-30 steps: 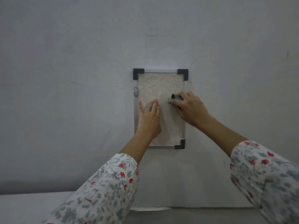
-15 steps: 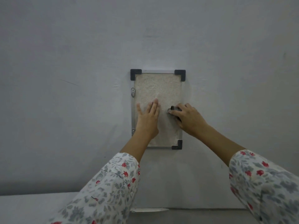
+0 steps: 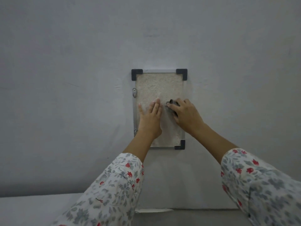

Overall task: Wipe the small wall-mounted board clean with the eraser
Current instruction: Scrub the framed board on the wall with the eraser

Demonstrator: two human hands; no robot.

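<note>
Since a second ago, the right hand (image 3: 187,115), its grip closed around the eraser (image 3: 173,106), drops to mid-board (image 3: 160,88) (lower half unwiped, likely), while the left hand (image 3: 150,119) presses flat, fingers straight.

Grey painted wall (image 3: 65,62), carrying one small board (image 3: 158,85) in portrait orientation. Silver frame with dark corner caps at top left, top right and bottom right. Speckled beige surface, exposed above both hands. Metal hanger tab (image 3: 134,92) on the frame edge, just above and left of the left hand (image 3: 150,119).
</note>
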